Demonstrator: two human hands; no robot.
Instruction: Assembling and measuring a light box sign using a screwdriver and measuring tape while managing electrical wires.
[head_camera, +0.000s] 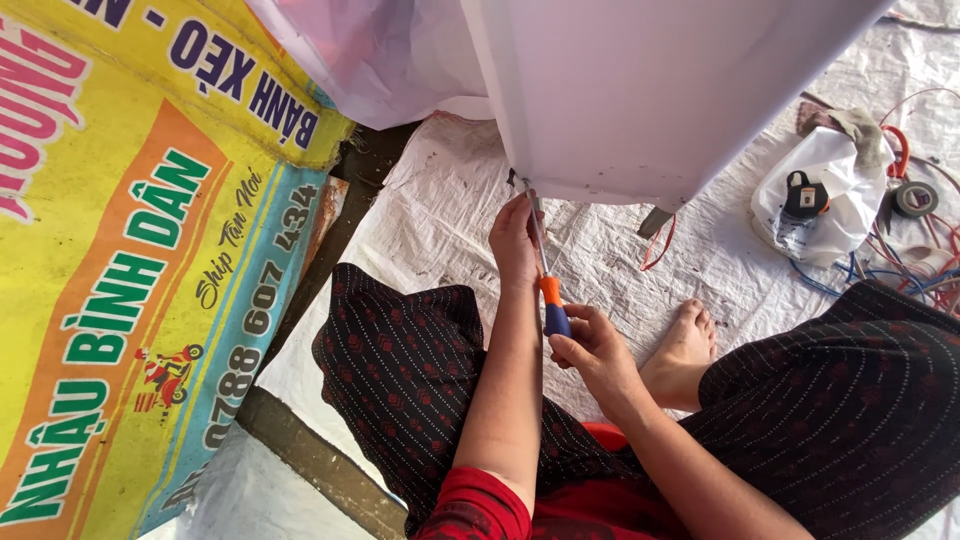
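- Two hands work at one screwdriver (546, 280) in the middle of the frame: the right hand (590, 350) has its fingers clenched round the orange-and-blue handle, and the left hand (515, 238) pinches the metal shaft near its top, steadying it.
- The screwdriver points up and slightly left, its tip at the lower left corner of a large white appliance panel (640, 90) that fills the upper centre of the frame.
- The person sits on a white woven ground sheet (440, 200), legs in dark patterned trousers either side of the tool, with a bare foot (685, 345) just right of the right hand.
- Risk, as I judge it: the tip meets the panel edge at a slant, so it could slip out of the screw head and scratch the white surface or jab the left fingers that sit so close to it.
- Risk: the panel overhangs the hands and legs; if it shifts, it could come down on them.
- Container: a white plastic bag (815, 195) lies at the right, with a small black object on it; what is inside the bag cannot be told.
- Beside the bag lie a roll of black tape (914, 198) and a tangle of red and blue wires (900, 265).
- A yellow printed banner (130, 250) covers the left of the frame.
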